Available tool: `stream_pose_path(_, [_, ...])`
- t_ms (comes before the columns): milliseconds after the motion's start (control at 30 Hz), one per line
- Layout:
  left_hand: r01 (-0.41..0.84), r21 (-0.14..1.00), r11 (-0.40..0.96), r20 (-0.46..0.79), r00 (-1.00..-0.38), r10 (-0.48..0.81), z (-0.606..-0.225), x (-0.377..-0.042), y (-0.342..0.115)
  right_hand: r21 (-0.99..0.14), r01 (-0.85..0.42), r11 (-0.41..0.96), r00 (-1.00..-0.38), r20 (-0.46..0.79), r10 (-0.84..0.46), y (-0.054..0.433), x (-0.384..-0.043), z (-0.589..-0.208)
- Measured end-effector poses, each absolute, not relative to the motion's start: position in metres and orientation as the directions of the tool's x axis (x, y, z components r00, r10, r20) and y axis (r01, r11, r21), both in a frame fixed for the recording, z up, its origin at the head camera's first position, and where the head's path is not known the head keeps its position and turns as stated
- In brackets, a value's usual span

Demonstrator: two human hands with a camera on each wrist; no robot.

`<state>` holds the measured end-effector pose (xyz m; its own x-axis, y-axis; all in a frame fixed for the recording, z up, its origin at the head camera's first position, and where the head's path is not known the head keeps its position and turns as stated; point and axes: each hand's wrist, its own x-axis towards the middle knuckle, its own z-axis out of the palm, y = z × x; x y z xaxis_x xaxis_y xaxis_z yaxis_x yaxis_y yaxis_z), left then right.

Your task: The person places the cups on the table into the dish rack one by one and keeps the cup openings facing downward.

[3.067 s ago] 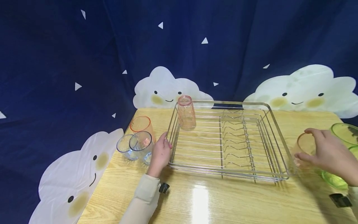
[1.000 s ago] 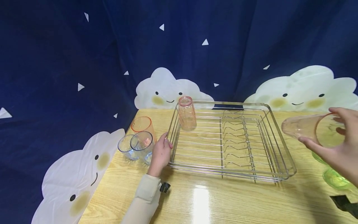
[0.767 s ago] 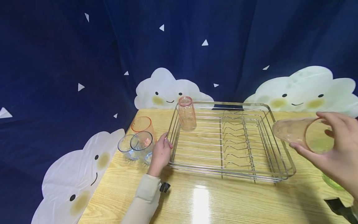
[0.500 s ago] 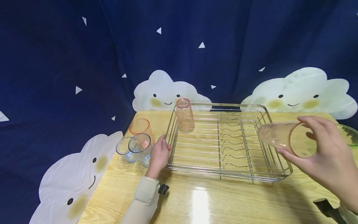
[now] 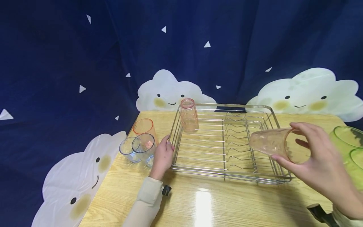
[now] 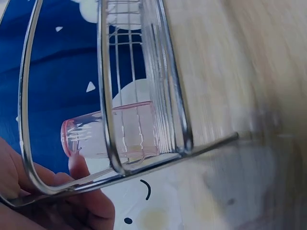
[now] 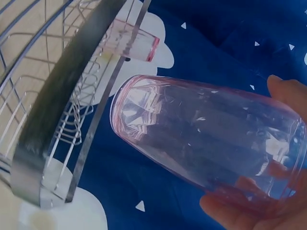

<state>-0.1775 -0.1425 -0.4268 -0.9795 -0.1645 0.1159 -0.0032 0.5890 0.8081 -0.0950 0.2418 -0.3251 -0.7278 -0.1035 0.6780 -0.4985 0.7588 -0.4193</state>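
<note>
My right hand (image 5: pixel 317 157) grips a clear pinkish drinking glass (image 5: pixel 267 142) near its rim. The glass lies on its side in the air, base toward the left, over the right end of the wire dish rack (image 5: pixel 210 171). In the right wrist view the same glass (image 7: pixel 192 129) fills the middle, with fingers and thumb around its rim end. My left hand (image 5: pixel 163 157) holds the left rail of the rack; its fingers curl round the wire in the left wrist view. A pink glass (image 5: pixel 189 116) stands upside down in the rack's back left corner.
Left of the rack stand an orange-rimmed glass (image 5: pixel 143 126) and two blue-tinted glasses, one of them (image 5: pixel 143 148) close beside my left hand. Green glasses (image 5: pixel 347 137) stand at the right edge, partly behind my right hand. A dark blue curtain (image 5: pixel 227 47) hangs behind the table.
My right hand has lifted the pinkish glass from the table at the right, tipped it sideways and carried it left over the rack. The left hand has stayed on the rail.
</note>
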Motion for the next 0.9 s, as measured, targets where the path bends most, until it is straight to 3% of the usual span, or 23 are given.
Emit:
stream_pose_path(633, [0.095,0.55,0.829,0.386,-0.91,-0.151,-0.424,-0.173,-0.137,-0.592,-0.462,0.66,-0.812,0.582,-0.046,0.231,-0.098,-0.34])
stream_pose_path(900, [0.155,0.529,0.834,0.425,-0.9,-0.102,-0.421,-0.176,-0.138,-0.613,-0.455,0.647,-0.822,0.568,-0.04,0.228,-0.101,-0.343])
